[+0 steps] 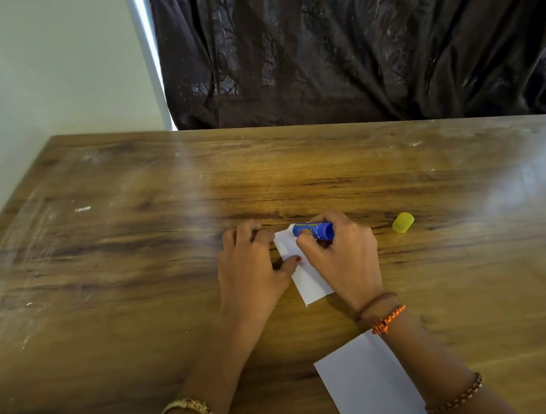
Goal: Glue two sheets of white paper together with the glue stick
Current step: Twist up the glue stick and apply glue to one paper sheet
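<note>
A small white sheet of paper (310,280) lies flat on the wooden table (132,240), mid-table. My left hand (251,270) presses on its left edge, fingers spread and thumb on the sheet. My right hand (341,253) grips the blue glue stick (313,230), which lies nearly level with its white tip touching the sheet's far end. The stick's yellow cap (403,222) lies off to the right on the table. A second white sheet (370,386) rests near the table's front edge, partly under my right forearm.
A dark, shiny curtain (365,43) hangs behind the table's far edge. A pale wall (29,81) stands at the left. The tabletop shows white scuffs and glare patches at the left and right.
</note>
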